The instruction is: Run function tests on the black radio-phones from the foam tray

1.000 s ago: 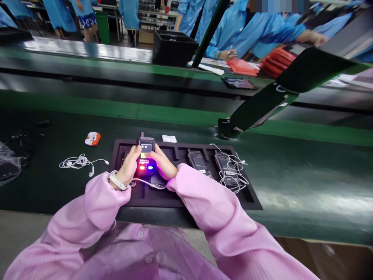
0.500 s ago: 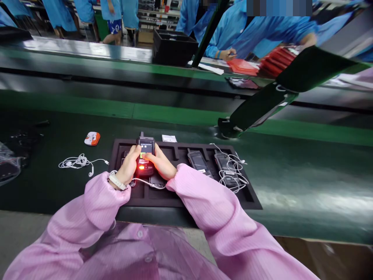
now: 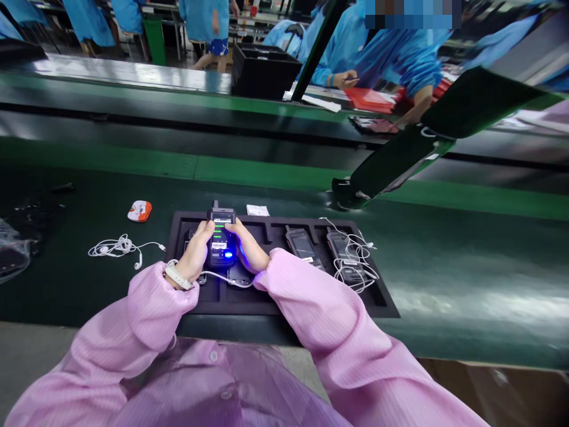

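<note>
I hold a small black handset [image 3: 221,236] upright between both hands above a black foam tray [image 3: 382,303]. Its screen is lit and a blue light glows at its lower end. My left hand [image 3: 197,254] wraps its left side, and my right hand [image 3: 249,248] grips the right side with the thumb on its face. A white cable runs from under the handset across my left wrist. Two more black handsets [image 3: 303,246] lie in the tray's slots to the right, one [image 3: 345,256] under a tangle of white earphone wire.
A loose white earphone set [image 3: 119,246] and an orange-and-white object [image 3: 139,210] lie on the dark green belt to the left. A white label [image 3: 258,210] sits behind the tray. A black angled arm [image 3: 400,159] stands at right. People in blue coats work beyond the belt.
The handset's light went from red and blue together, to red alone, to blue now. My hands have barely moved. People in the background have shifted.
</note>
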